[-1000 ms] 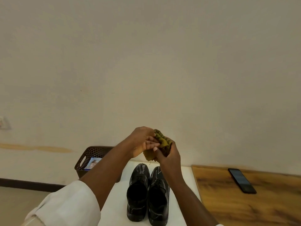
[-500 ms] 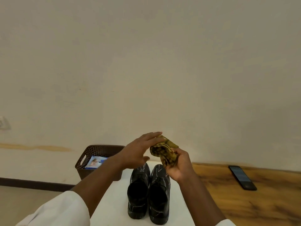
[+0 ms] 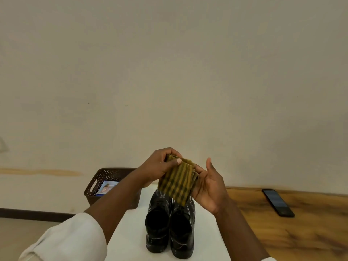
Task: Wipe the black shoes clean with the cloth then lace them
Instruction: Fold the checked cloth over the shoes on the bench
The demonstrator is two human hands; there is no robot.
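Two black shoes stand side by side on a white surface (image 3: pixel 130 234), heels toward me: the left shoe (image 3: pixel 157 223) and the right shoe (image 3: pixel 182 230). Above their toes I hold a folded yellow-green striped cloth (image 3: pixel 177 182) between both hands. My left hand (image 3: pixel 160 166) pinches the cloth's top edge with thumb and fingers. My right hand (image 3: pixel 209 187) supports the cloth's right side from behind, palm facing left, thumb raised. The shoes' toes are partly hidden by the cloth.
A dark brown perforated basket (image 3: pixel 105 178) holding a picture card stands at the back left. To the right lies a wooden tabletop (image 3: pixel 301 228) with a black phone (image 3: pixel 278 202) on it. A plain wall fills the background.
The bunched cloth has been spread flatter into a folded rectangle. My left hand has closed on its top edge and my right hand has opened out behind it.
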